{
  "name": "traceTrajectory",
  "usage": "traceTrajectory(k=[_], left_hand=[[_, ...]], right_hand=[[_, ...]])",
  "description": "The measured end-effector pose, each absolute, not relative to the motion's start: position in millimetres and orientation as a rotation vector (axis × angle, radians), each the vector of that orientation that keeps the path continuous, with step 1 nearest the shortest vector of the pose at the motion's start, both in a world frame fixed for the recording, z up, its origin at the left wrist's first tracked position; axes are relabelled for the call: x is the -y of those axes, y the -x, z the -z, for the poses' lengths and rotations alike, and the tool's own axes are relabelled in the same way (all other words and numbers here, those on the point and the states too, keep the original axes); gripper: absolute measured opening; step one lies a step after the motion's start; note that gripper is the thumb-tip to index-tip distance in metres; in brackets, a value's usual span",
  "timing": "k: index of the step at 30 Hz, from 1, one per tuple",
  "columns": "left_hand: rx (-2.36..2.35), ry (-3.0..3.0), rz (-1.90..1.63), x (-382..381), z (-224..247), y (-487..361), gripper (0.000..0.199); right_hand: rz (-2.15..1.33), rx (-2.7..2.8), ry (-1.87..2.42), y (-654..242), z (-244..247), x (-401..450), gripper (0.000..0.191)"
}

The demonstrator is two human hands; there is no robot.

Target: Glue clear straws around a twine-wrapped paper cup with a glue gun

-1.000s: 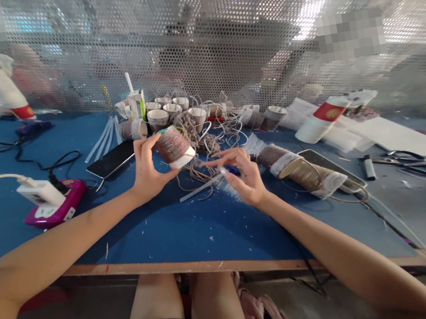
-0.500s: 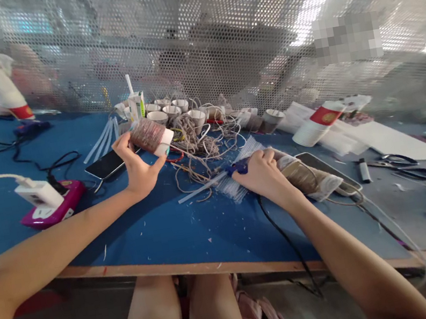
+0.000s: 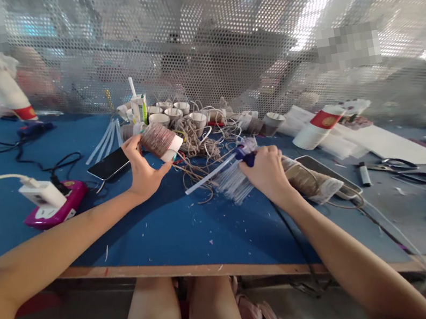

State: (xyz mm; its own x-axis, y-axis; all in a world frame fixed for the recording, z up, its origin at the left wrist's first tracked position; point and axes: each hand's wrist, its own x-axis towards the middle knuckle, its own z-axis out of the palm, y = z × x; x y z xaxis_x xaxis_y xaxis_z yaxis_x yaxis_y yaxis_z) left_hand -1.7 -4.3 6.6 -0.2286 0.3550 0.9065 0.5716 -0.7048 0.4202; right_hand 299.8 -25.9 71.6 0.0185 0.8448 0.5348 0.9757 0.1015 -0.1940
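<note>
My left hand (image 3: pixel 145 173) grips a white paper cup wound with brown cord (image 3: pixel 159 140), tilted, between thumb and fingers. My right hand (image 3: pixel 267 171) is closed round a blue glue gun (image 3: pixel 245 153) whose black cable hangs down over the table's front edge. A translucent glue stick (image 3: pixel 207 175) reaches out to the left beside the gun. Under the gun lies a bundle of clear sticks (image 3: pixel 235 184). Tangled cord (image 3: pixel 194 143) is heaped between my hands, with several white cups (image 3: pixel 159 118) behind it.
A black phone (image 3: pixel 109 165) and a magenta power strip (image 3: pixel 57 206) lie to the left. To the right are a wrapped cord bundle (image 3: pixel 310 178), a red-and-white cup stack (image 3: pixel 318 128) and scissors (image 3: pixel 401 171). A perforated metal screen (image 3: pixel 192 37) stands behind.
The wound cup in my left hand has shifted slightly right. My right hand has lifted the glue gun a little and moved it right, and the translucent stick has moved with it.
</note>
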Motion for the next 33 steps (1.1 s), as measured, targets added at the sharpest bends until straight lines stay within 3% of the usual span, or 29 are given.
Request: traceTrajectory(k=[3, 7, 9, 17, 33], left_hand=[[1.150, 1.872, 2.054, 4, -6, 1, 0.085], [1.115, 2.004, 2.058, 3, -3, 0, 0.085], [1.087, 2.085, 2.052, 3, -3, 0, 0.086], [1.087, 2.168, 1.882, 17, -12, -4, 0.083], [1.088, 2.147, 1.919, 22, -14, -6, 0.082]], right_hand=[[0.143, 1.748, 1.488, -299, -77, 27, 0.022], [-0.481, 1.608, 1.194, -280, -85, 41, 0.034], [-0.636, 1.591, 1.073, -268, -87, 51, 0.034], [-0.814, 1.756, 0.983, -245, -76, 77, 0.037], [-0.710, 1.804, 1.039, -247, -70, 76, 0.040]])
